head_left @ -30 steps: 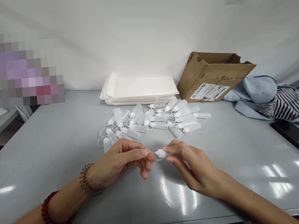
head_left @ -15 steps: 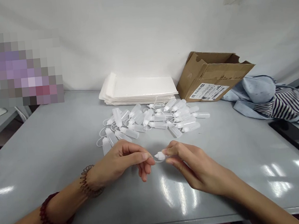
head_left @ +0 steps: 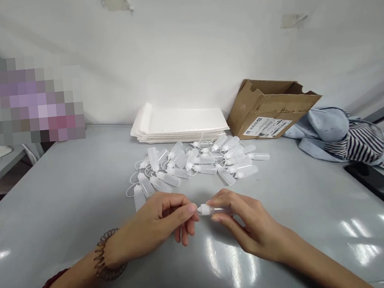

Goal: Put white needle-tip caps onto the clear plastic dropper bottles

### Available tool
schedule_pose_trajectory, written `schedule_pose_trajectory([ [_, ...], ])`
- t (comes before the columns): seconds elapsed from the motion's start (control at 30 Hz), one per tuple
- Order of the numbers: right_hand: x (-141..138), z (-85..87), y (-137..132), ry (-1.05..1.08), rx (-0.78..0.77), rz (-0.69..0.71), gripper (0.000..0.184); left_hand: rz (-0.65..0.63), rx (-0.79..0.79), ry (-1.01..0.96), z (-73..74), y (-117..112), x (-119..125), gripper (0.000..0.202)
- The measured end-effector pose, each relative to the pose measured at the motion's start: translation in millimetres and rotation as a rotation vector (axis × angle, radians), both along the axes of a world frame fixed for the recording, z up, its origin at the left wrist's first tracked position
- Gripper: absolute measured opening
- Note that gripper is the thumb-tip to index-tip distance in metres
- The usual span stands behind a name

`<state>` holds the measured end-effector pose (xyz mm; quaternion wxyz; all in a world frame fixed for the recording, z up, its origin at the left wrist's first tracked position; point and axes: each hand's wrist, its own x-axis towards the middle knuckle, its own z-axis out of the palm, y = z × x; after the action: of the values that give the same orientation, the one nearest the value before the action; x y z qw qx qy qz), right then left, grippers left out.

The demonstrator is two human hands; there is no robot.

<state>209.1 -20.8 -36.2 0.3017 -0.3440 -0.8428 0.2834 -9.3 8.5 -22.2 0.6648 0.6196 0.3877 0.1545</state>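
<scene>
A small clear plastic squeeze bottle (head_left: 220, 210) with a white cap and pointed nozzle lies sideways between my hands, above the table. My right hand (head_left: 249, 222) is closed around its body, thumb below and fingers above. At the nozzle end, my left hand (head_left: 171, 219) is closed in a pinch, thumb against forefinger; what sits inside the pinch is hidden. The lower fingers of that hand hang loosely curled. Just beyond my hands lies a loose pile of similar bottles (head_left: 170, 178), many with a thin white loop at the neck.
A stack of white padded envelopes (head_left: 183, 120) lies against the wall behind the pile. To its right a labelled cardboard box (head_left: 276, 109) stands tilted. Blue cloth with a striped part (head_left: 366, 140) and a black phone-like object (head_left: 380, 188) are at the right. A blurred-out patch covers the far left.
My left fingertips have closed up to the nozzle, and the thin dark needle seen between them before is now hidden. More of the bottle's body shows in my right hand. The view has tilted up slightly.
</scene>
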Motion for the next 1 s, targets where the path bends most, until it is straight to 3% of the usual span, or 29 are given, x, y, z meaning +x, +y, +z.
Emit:
schedule_pose_trajectory([
  [0.1,1.6,1.1,3.7,-0.04,0.091,-0.053,0.023,0.083,0.132,0.023,4.1,2.9,-7.0,0.032],
  [0.17,7.4,3.0,10.0,-0.095,0.188,-0.158,0.025,0.242,0.301,0.097,9.4,5.3,-14.0,0.03],
  [0.3,26.2,5.9,26.0,-0.205,0.358,-0.344,0.016,0.66,0.686,0.459,17.6,7.6,-22.5,0.024],
  [0.4,38.3,5.2,34.9,-0.367,0.403,-0.404,0.013,0.81,0.796,0.579,15.0,10.6,-23.9,0.024],
  [0.53,45.5,0.8,40.7,-0.562,0.384,-0.422,0.014,0.864,0.821,0.685,9.0,18.3,-32.7,0.051],
  [0.67,47.2,-4.0,43.4,-0.654,0.348,-0.409,0.018,0.903,0.927,0.649,8.0,21.5,-42.2,0.045],
  [0.8,50.8,-7.0,46.5,-0.707,0.352,-0.393,0.027,0.829,0.97,0.59,6.8,18.1,-37.3,0.039],
  [0.9,52.4,-5.7,48.0,-0.66,0.37,-0.419,0.021,0.75,0.927,0.574,6.3,14.0,-28.3,0.039],
  [1.0,47.3,0.6,44.2,-0.44,0.36,-0.412,0.014,0.676,0.9,0.551,4.0,10.4,-20.5,0.035],
])
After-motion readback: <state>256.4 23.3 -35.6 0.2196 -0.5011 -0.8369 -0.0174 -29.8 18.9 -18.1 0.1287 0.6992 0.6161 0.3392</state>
